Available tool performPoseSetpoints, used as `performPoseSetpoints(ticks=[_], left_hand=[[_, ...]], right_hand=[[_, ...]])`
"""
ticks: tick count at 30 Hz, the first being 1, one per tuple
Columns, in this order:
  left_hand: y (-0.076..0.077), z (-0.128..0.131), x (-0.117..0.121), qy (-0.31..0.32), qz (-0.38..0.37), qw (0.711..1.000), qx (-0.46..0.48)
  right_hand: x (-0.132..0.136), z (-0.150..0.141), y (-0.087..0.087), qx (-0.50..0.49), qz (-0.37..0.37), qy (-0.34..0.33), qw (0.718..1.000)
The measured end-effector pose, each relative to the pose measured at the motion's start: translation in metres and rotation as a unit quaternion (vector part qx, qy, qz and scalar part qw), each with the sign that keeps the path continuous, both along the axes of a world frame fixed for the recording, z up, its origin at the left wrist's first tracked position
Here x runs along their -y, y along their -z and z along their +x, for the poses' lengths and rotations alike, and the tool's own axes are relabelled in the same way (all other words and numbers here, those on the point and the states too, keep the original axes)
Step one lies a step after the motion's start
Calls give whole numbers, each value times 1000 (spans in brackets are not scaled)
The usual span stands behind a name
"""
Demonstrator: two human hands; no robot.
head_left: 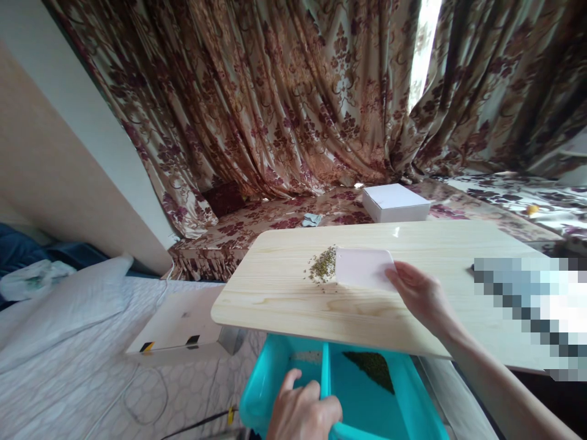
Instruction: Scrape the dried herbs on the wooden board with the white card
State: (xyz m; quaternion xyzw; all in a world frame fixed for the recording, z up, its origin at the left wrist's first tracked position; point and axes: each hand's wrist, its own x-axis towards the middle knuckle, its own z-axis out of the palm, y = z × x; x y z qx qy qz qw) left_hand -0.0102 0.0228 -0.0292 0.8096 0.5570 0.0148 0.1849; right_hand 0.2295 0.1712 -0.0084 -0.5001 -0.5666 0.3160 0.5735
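A small pile of green grains (323, 266) lies on the pale wooden tabletop (284, 305). My right hand (422, 294) pinches a white card (362, 267) whose left edge rests against the pile. Below the table's near edge, my left hand (303, 412) grips the middle divider of a turquoise two-compartment tray (413, 403). The tray's right compartment holds a heap of green grains (370, 368); the left one shows a thin scatter of pale grains.
A white box (395, 201) sits on the floral-covered ledge behind the table, under heavy patterned curtains. A bed with a white pillow (64, 305) lies at left, a flat white board (177, 327) beside it. A blurred patch covers the table's right end.
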Motion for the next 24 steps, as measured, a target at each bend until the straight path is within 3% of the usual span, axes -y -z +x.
performPoseSetpoints(ticks=[7,24], left_hand=[[-5,1,1,-5,-25,1000,-4],[-19,5,0,-18,-65,997,-36]], right_hand=[[5,-1,-1,-9,-15,-35,999],[12,4,-4,2,-21,-23,1000]])
